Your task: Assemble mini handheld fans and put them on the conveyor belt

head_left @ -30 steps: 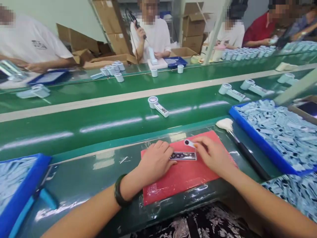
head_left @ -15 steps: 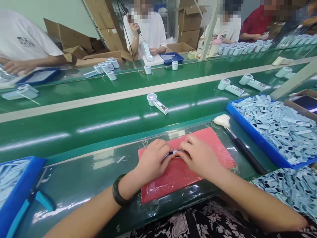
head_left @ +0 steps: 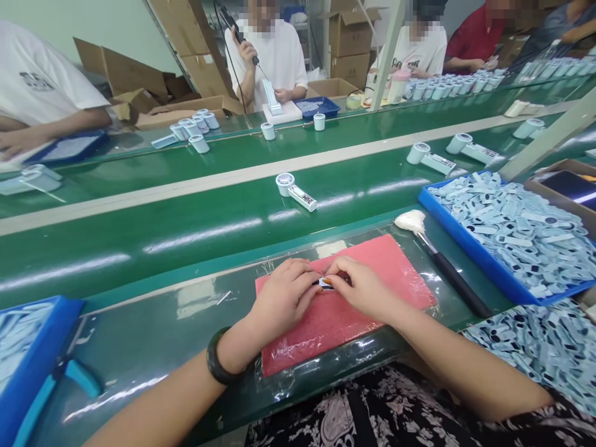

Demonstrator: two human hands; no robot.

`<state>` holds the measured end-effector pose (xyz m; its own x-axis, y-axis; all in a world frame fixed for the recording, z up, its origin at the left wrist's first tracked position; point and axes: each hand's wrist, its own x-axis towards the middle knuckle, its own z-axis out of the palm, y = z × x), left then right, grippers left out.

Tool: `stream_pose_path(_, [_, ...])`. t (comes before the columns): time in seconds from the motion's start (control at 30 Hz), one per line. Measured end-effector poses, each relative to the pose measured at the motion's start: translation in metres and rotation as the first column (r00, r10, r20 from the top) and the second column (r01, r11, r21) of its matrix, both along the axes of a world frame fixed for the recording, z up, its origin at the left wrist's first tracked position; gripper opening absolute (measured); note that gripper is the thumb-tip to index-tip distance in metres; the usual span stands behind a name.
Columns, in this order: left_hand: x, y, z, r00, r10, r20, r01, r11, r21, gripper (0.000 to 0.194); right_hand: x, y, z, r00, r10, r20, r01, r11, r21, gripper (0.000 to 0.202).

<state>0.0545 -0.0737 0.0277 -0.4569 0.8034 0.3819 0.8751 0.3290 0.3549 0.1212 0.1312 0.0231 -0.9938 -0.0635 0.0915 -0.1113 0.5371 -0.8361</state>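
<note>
Flanking a green conveyor belt (head_left: 195, 205) — workers, cardboard boxes (head_left: 349, 37) — red mat (head_left: 395, 273).

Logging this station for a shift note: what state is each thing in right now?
left hand: fingers pinching the small part
right hand: fingers pinching the small part
small part: held between both hands over the red mat, mostly hidden
red mat: flat under clear film
brush: lying flat, untouched
right blue tray: heaped with pale blue parts
handheld fan: lying on the belt

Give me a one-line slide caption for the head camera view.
Left hand and right hand press a small dark strip together on a red mat beside a green conveyor belt.
</note>
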Motion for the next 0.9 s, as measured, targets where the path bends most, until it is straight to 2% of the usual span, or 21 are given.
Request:
stream_pose_path(0.1, [0.0,-0.001,0.006,0.999,0.017,0.046,-0.016,1.0,-0.021,0.013,-0.002,0.005,-0.003,0.996,0.066,0.055,-0.063,0.997,-0.05,0.009])
stream_pose_path(0.2, [0.009,-0.003,0.011,0.995,0.015,0.101,-0.011,0.999,-0.048,0.009,0.009,0.007,-0.006,0.993,0.097,0.066,-0.101,0.993,0.063,0.025])
stream_pose_path(0.27, [0.019,-0.004,0.012,0.996,0.022,0.088,-0.017,0.998,-0.063,0.016,0.019,0.005,-0.007,0.99,0.128,0.052,-0.135,0.976,0.169,0.034])
stream_pose_path(0.4, [0.037,0.0,0.009,0.995,0.094,-0.027,-0.096,0.993,-0.075,0.019,0.027,0.001,-0.008,0.988,0.157,0.009,-0.153,0.947,0.283,0.03])
stream_pose_path(0.5, [0.042,0.003,0.006,0.991,0.127,-0.043,-0.131,0.987,-0.088,0.015,0.024,0.003,-0.01,0.986,0.166,0.006,-0.161,0.95,0.266,0.028])
stream_pose_path(0.67, [0.044,0.002,0.003,0.99,0.129,-0.052,-0.133,0.988,-0.082,0.021,0.025,0.006,-0.011,0.975,0.222,-0.023,-0.208,0.941,0.266,0.036])
stream_pose_path(0.8, [0.044,0.003,0.003,0.989,0.136,-0.06,-0.14,0.987,-0.078,0.02,0.028,0.003,-0.013,0.981,0.187,-0.055,-0.163,0.943,0.289,0.035])
stream_pose_path(0.9, [0.044,0.004,0.006,0.989,0.145,-0.033,-0.147,0.986,-0.078,0.021,0.029,0.003,-0.014,0.981,0.192,-0.04,-0.175,0.947,0.268,0.034])
